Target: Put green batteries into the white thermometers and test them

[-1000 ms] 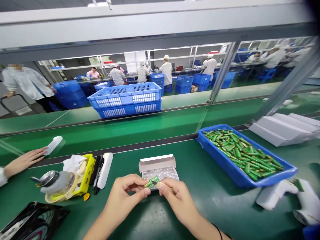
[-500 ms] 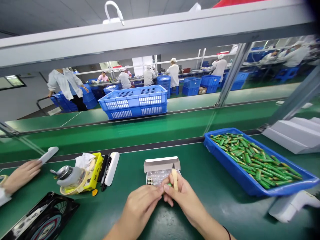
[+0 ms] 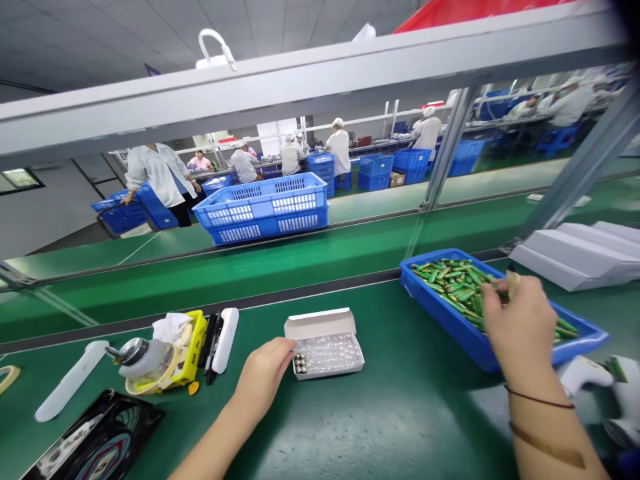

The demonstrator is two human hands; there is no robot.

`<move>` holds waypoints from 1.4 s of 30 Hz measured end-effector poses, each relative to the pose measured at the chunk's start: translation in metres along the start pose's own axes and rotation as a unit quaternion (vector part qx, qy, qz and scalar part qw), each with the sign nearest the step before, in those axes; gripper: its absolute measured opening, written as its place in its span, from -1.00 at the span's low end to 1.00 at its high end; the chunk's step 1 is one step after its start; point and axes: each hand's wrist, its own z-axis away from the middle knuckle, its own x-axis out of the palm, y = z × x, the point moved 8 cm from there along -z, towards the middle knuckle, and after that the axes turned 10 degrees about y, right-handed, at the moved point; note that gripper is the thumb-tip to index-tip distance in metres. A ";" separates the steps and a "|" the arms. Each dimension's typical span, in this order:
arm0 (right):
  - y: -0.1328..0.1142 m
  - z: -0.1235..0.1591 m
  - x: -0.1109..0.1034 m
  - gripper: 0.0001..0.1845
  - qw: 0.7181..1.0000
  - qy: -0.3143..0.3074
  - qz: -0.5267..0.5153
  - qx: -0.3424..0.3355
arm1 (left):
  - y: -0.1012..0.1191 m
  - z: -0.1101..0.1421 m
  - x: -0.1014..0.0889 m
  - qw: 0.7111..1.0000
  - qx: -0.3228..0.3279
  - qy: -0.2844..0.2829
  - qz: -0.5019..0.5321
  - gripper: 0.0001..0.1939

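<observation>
In the head view, my left hand [image 3: 267, 370] has its fingers pressed together on the left edge of an open white box [image 3: 330, 373]. Bubble wrap [image 3: 333, 350] fills most of that box, and several small metal-ended cylinders [image 3: 300, 363] stand in its left end. My right hand [image 3: 523, 323] reaches over the blue tray [image 3: 440, 327], closed around a small knife whose beige handle [image 3: 513, 283] shows above the fingers; the blade is mostly hidden. Green cylindrical pieces with brass-coloured ends [image 3: 450, 283] fill the tray, and the fingertips are close to them.
On the left are a yellow basket [image 3: 197, 340] with a bottle, pens, a white strip [image 3: 73, 380] and a black fan [image 3: 95, 440]. White folded card [image 3: 575, 257] lies behind the tray. Stacked blue crates [image 3: 265, 207] stand beyond. People work in the background.
My hands have separated: the left has moved to the box's edge, the right has gone over to the tray with the knife. The other person's hand at far left has left the view.
</observation>
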 end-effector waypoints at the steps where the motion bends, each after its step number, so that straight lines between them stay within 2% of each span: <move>1: 0.014 -0.003 0.008 -0.78 0.999 -0.023 0.025 -0.021 | 0.001 0.000 0.004 1.000 0.010 -0.012 -0.015 -0.80; 4: 0.037 -0.002 0.025 -0.81 0.994 -0.054 0.048 -0.077 | 0.003 -0.001 0.012 0.998 0.018 -0.043 -0.043 -0.77; 7: 0.034 0.001 0.025 -0.83 0.993 -0.031 0.061 -0.095 | 0.004 -0.001 0.014 0.995 0.020 -0.063 -0.072 -0.72; 10: 0.004 0.001 0.010 -0.80 0.995 -0.001 0.042 -0.093 | 0.006 -0.001 0.010 0.994 0.012 -0.063 -0.092 -0.71; 13: -0.049 0.012 -0.007 -0.82 0.992 0.008 -0.074 -0.101 | 0.009 -0.003 0.005 0.994 -0.009 -0.075 -0.079 -0.83; 14: -0.070 0.020 -0.008 -0.83 0.985 -0.020 -0.134 -0.105 | 0.009 -0.004 0.006 0.993 -0.017 -0.093 -0.078 -0.87; 16: -0.114 0.048 0.000 -0.85 0.950 -0.136 -0.257 -0.113 | 0.009 -0.003 0.012 0.987 -0.038 -0.138 -0.078 -0.91; 18: -0.160 0.093 0.012 -0.85 0.885 -0.289 -0.330 -0.157 | 0.008 -0.002 0.016 0.982 -0.062 -0.168 -0.067 -0.89; 20: -0.193 0.141 0.019 -0.90 0.820 -0.400 -0.342 -0.223 | 0.007 -0.002 0.020 0.980 -0.083 -0.178 -0.034 -0.85; 22: -0.208 0.181 0.025 -0.92 0.773 -0.466 -0.326 -0.280 | 0.004 -0.001 0.021 0.980 -0.108 -0.170 0.012 -0.82; 23: -0.211 0.196 0.027 -0.89 0.759 -0.484 -0.315 -0.301 | 0.001 -0.001 0.021 0.979 -0.123 -0.158 0.035 -0.82; 25: -0.209 0.214 0.032 -0.83 0.743 -0.503 -0.297 -0.325 | -0.006 0.000 0.017 0.976 -0.162 -0.124 0.084 -0.85; 27: -0.205 0.218 0.034 -0.85 0.741 -0.509 -0.294 -0.324 | -0.016 0.003 0.011 0.965 -0.211 -0.081 0.134 -0.88; 29: -0.202 0.212 0.033 -0.91 0.751 -0.498 -0.308 -0.305 | -0.026 0.007 0.005 0.942 -0.271 -0.034 0.197 -0.85; 31: -0.201 0.200 0.029 -0.94 0.770 -0.471 -0.325 -0.283 | -0.034 0.012 0.000 0.901 -0.336 0.019 0.273 -0.78; 33: -0.200 0.190 0.027 -0.85 0.794 -0.446 -0.328 -0.251 | -0.037 0.017 -0.003 0.855 -0.384 0.066 0.343 -0.71; 35: -0.196 0.188 0.028 -0.73 0.808 -0.458 -0.314 -0.198 | -0.036 0.020 -0.004 0.817 -0.411 0.099 0.392 -0.66; 37: -0.191 0.195 0.032 -0.66 0.801 -0.500 -0.298 -0.137 | -0.032 0.022 0.000 0.784 -0.433 0.110 0.431 -0.64; 39: -0.188 0.205 0.035 -0.63 0.777 -0.546 -0.300 -0.089 | -0.028 0.024 0.006 0.751 -0.455 0.107 0.467 -0.61; 42: -0.188 0.215 0.037 -0.65 0.743 -0.583 -0.324 -0.054 | -0.022 0.026 0.014 0.724 -0.467 0.087 0.500 -0.60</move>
